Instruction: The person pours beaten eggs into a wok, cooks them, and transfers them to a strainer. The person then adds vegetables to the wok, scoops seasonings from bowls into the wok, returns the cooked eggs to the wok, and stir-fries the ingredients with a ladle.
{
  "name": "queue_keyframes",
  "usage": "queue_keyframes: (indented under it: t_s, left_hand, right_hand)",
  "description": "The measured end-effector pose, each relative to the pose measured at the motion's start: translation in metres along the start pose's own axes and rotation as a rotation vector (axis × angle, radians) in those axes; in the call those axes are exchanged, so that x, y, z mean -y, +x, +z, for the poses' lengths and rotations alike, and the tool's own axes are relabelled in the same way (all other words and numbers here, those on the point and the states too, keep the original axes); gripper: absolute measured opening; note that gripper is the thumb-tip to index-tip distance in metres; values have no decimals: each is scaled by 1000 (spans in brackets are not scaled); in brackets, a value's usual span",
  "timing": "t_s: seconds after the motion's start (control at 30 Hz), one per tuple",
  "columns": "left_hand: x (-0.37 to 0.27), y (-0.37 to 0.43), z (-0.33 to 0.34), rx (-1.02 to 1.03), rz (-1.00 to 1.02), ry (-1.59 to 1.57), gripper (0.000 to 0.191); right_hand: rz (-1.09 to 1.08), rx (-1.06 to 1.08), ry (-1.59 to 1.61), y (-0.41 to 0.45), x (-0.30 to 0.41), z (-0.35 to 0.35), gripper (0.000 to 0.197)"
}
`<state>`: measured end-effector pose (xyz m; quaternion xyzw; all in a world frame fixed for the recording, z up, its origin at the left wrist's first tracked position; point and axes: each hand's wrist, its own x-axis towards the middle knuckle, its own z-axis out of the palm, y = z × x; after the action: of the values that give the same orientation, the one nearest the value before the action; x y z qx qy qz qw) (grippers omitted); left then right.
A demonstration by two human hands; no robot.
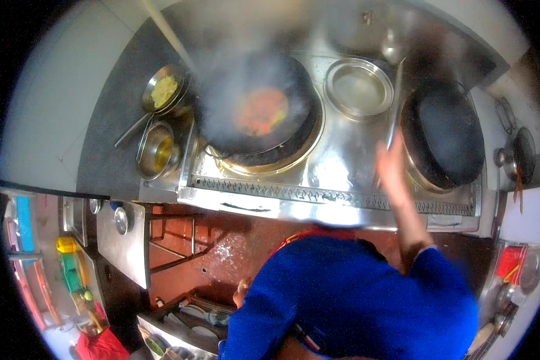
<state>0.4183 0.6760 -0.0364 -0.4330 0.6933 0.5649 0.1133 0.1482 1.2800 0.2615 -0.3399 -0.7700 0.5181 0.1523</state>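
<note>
Reaching over the steel stove, my right hand [390,164] is closed around the handle of a metal ladle [397,99]. The ladle's bowl end is up near the back of the stove, blurred. Low by my left side, my left hand [240,290] is partly hidden by the blue sleeve, and its grip is unclear. Steam rises from a large black wok [220,130] on the left burner, which holds orange-red food [263,110]. A second dark wok [452,130] sits tilted on the right burner. Between them stands a round metal pan [360,90] of clear liquid.
Left of the stove are a strainer [150,101] with pale yellow food and a metal pot [144,159] with yellow liquid. A long pale handle [168,33] slants toward the steaming wok. Behind me stand a steel table [121,252] and a rack of dishes [184,339].
</note>
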Motion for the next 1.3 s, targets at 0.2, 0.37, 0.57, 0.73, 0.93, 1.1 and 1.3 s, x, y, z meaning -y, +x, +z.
queue_keyframes:
  t_s: [0.2,0.37,0.57,0.73,0.93,1.1,1.3]
  left_hand:
    - [-40,-16,26,-9,16,5,17]
    - [-84,-16,32,-41,102,4,17]
    - [-124,-35,43,-63,178,-2,17]
    - [-105,-58,45,-101,159,-20,17]
    - [-45,-74,50,-174,-84,-43,17]
    - [-30,-81,46,-183,-125,-45,17]
    - [-47,-71,33,-227,-71,-88,18]
  right_hand:
    - [268,212,361,-2,-71,11,58]
    - [329,44,582,72,-60,10,33]
    - [285,94,819,250,-65,56,14]
    - [574,-33,1080,375,-75,114,13]
    - [457,-63,1074,428,-86,126,11]
    - [392,-35,1412,428,-79,111,18]
    - [326,-173,1407,405,-42,109,16]
